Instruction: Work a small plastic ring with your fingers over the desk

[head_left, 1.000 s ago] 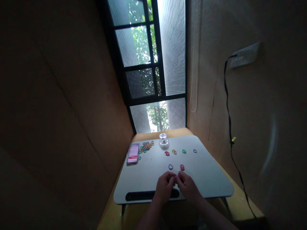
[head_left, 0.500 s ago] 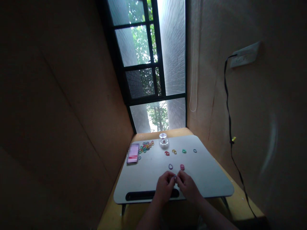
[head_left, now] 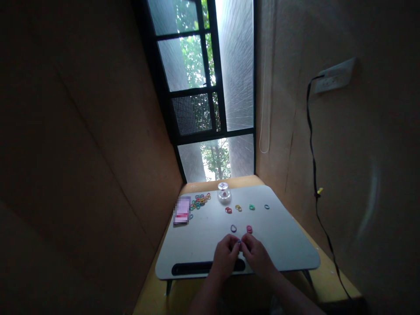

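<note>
Above the near part of the white folding table (head_left: 203, 238), my left hand (head_left: 226, 253) and my right hand (head_left: 256, 253) meet at the fingertips. Both are closed in a pinch on one small greyish-purple hair tie (head_left: 239, 241), mostly covered by the fingers. Just beyond them lie a purple hair tie (head_left: 233, 228) and a pink hair tie cluster (head_left: 249, 229). Farther back is a spaced row: red hair ties (head_left: 229, 210), yellow hair ties (head_left: 238, 208), green hair ties (head_left: 252, 207) and one dark bluish hair tie (head_left: 267, 206).
A pile of mixed hair ties (head_left: 200, 201) lies at the back left beside a blurred pink card or phone (head_left: 182, 211). A clear lidded jar (head_left: 224, 194) stands at the back. A black slot (head_left: 192, 267) runs along the near edge. A black cable (head_left: 313, 157) hangs on the right wall.
Both hands stay almost in place. Only the fingertips shift slightly around the small hair tie; things on the table have not moved.
</note>
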{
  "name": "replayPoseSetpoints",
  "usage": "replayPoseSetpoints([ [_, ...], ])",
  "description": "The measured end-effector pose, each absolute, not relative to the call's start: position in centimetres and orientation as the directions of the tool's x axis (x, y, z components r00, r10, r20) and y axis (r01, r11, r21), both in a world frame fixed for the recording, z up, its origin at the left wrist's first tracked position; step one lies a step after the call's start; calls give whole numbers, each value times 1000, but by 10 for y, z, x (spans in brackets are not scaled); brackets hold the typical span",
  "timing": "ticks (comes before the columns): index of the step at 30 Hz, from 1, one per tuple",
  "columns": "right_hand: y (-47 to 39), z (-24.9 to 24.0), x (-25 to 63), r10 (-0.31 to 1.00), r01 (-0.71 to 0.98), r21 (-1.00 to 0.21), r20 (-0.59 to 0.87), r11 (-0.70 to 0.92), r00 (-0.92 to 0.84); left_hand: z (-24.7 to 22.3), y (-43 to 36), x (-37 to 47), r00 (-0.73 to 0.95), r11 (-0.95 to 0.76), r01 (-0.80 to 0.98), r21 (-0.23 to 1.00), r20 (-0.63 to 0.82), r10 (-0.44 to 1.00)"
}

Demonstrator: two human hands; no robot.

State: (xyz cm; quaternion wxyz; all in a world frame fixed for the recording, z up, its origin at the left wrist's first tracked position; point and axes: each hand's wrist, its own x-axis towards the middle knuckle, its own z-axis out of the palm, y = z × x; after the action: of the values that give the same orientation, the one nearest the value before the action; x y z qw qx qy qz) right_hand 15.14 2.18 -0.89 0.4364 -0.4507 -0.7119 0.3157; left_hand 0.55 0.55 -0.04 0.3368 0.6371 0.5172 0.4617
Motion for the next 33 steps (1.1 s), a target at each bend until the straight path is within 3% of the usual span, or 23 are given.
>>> replayPoseSetpoints([
  [11,22,-12,152,918,380,-837,335,394,-212,4,3,5,79,-232,238,943,219,972],
  [26,25,-19,152,919,402,-827,335,393,-208,-1,4,7,47,-229,338,913,227,973],
  [33,24,-15,152,916,401,-824,340,400,-214,3,2,7,50,-218,299,929,212,976],
])
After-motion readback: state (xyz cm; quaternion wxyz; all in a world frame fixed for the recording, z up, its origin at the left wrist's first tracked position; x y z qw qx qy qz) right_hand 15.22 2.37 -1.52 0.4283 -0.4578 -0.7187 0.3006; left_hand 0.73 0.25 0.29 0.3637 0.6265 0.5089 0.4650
